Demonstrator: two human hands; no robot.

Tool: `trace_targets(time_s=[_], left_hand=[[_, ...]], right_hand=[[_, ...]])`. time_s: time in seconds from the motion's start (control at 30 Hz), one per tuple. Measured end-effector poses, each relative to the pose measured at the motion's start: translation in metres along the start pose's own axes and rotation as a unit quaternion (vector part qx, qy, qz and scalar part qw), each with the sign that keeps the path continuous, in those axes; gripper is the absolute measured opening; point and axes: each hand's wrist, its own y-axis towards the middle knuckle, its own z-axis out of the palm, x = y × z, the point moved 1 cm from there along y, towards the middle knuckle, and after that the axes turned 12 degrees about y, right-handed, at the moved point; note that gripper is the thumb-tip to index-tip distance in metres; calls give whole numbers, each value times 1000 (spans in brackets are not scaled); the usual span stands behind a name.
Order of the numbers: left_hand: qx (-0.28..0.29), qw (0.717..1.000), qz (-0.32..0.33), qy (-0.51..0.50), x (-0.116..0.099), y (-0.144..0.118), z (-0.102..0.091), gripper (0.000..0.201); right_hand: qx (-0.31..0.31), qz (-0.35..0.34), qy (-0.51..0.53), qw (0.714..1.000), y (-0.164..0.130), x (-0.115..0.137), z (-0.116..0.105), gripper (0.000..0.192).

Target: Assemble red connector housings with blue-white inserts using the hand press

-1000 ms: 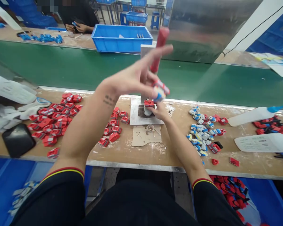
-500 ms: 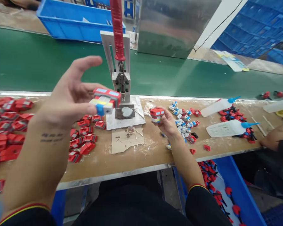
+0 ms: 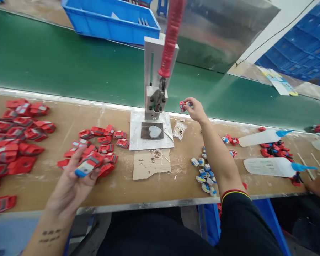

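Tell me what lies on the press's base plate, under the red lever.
On the base plate lies a dark block carrying a pale heart-shaped piece. What sits beneath that piece is covered.

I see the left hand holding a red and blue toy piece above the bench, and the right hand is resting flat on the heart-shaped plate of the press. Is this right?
Not quite. In the head view the right hand is not on the heart-shaped plate of the press; it holds a small red toy piece up beside the press, near the green conveyor belt. The left hand does hold a red and blue toy piece.

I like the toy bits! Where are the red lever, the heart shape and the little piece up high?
red lever [image 3: 171, 39], head view, middle of its grip
heart shape [image 3: 155, 132], head view, its centre
little piece [image 3: 181, 105], head view, its red side
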Motion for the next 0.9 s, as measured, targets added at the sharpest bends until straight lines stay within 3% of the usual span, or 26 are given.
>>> trace_targets(time_s=[0.07, 0.13, 0.27, 0.37, 0.43, 0.5, 0.57, 0.67, 0.77, 0.83, 0.9], left_hand=[[27, 999, -22, -40, 2, -1, 8, 34], [30, 995, -40, -85, 2, 0, 16, 40], [28, 987, -103, -124, 0, 9, 33, 49], [39, 984, -142, -103, -5, 29, 46, 55], [55, 987, -131, -76, -7, 50, 58, 58], [78, 992, -95, -28, -7, 74, 72, 56], [100, 994, -41, 35, -3, 99, 88, 58], [115, 982, 62, 134, 8, 130, 109, 58], [150, 965, 122, 180, 19, 147, 125, 54], [171, 958, 133, 186, 25, 152, 133, 55], [186, 955, 138, 187, 28, 154, 140, 55]], right_hand=[[19, 8, -71, 997, 38, -1, 7, 19], [38, 13, -82, 996, 56, 0, 17, 24], [52, 12, -100, 994, 54, -3, 23, 46], [-46, -60, -53, 996, 43, 12, 3, 47], [-149, -167, 41, 974, 33, 45, -14, 38], [-203, -277, 128, 931, 20, 94, -27, 41], [-208, -335, 158, 905, 9, 150, -32, 46], [-163, -392, 180, 887, 2, 217, -28, 53], [-110, -380, 168, 903, -1, 244, -24, 36], [-91, -379, 157, 907, -8, 244, -23, 33], [-92, -412, 161, 892, -22, 240, -24, 36]])
